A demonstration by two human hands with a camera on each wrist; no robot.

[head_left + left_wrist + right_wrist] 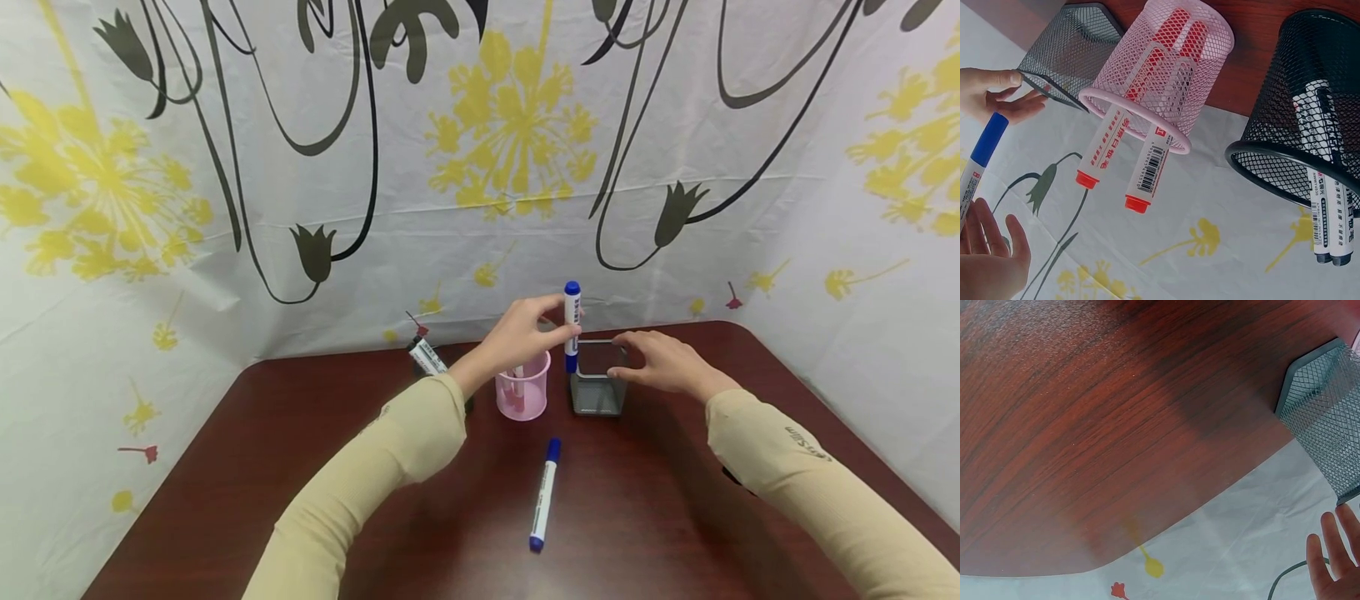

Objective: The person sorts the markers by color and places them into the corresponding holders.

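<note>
My left hand (521,329) pinches a blue-capped whiteboard marker (572,317) between thumb and fingers. The marker stands upright, its lower blue end overlapping the left rim of a grey square mesh pen holder (597,397) in the head view. On the holder's right side, my right hand (663,363) rests thumb and fingertips at the rim; its fingers (1332,544) look straight in the right wrist view. A second blue-capped marker (545,496) lies on the table nearer to me.
Left of the grey holder stands a pink round mesh pen holder (1207,81) with two red markers (1107,144). Further left, a black mesh pen holder (1272,106) contains black markers (1329,219), partly behind my left forearm. A patterned cloth (517,250) hangs behind the dark wooden table (300,442).
</note>
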